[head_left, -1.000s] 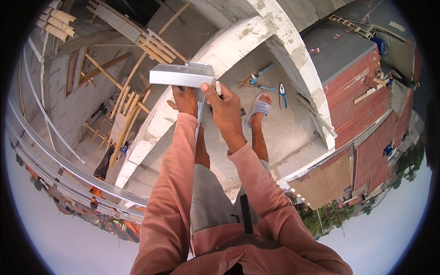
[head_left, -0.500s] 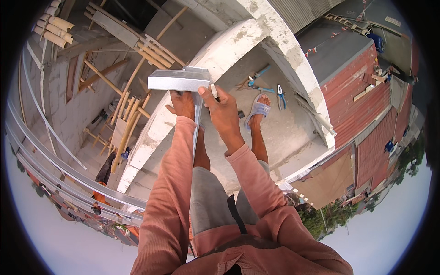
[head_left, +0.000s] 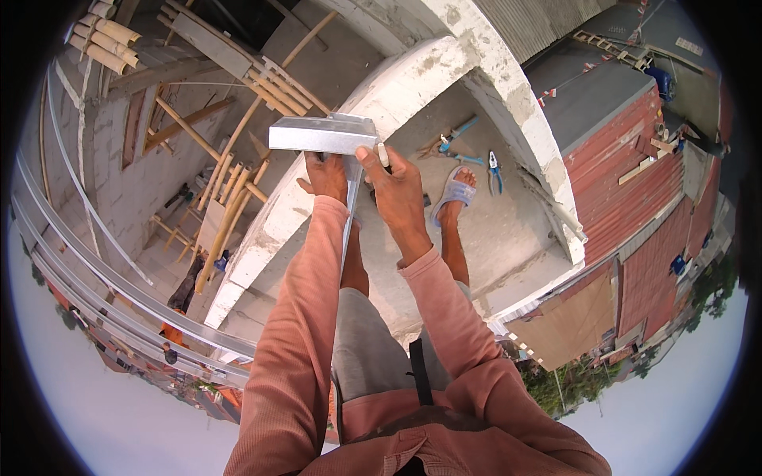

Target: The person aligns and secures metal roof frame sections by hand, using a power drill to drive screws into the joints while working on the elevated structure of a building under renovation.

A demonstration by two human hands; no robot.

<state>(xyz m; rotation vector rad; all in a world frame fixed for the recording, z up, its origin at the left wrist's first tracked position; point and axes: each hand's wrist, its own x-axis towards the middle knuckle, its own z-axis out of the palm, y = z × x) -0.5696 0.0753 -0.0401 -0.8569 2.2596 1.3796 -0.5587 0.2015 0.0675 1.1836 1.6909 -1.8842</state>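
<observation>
1. Below the person's hands lay a concrete floor (head_left: 508,230), beside a white-topped wall (head_left: 397,91).
2. Both pink sleeves (head_left: 290,270) reached forward, forearms angled inward.
3. Between the hands' far ends, a silver metal piece (head_left: 324,140) was up off the floor, crosswise.
4. The right hand (head_left: 394,202) was bent inward, fingers pinching a slim tool, thumb at the metal's right end.
5. The left hand (head_left: 327,176) reached beneath the metal; its fingers were mostly hidden, so their closure cannot be told.
6. Blue-handled pliers (head_left: 495,173) lay near the right foot (head_left: 459,190).
7. Smallest, the slim white tool (head_left: 382,154) poked upward.

Silvery metal channel (head_left: 319,141) sits crosswise beside a likely pen (head_left: 382,155).
</observation>
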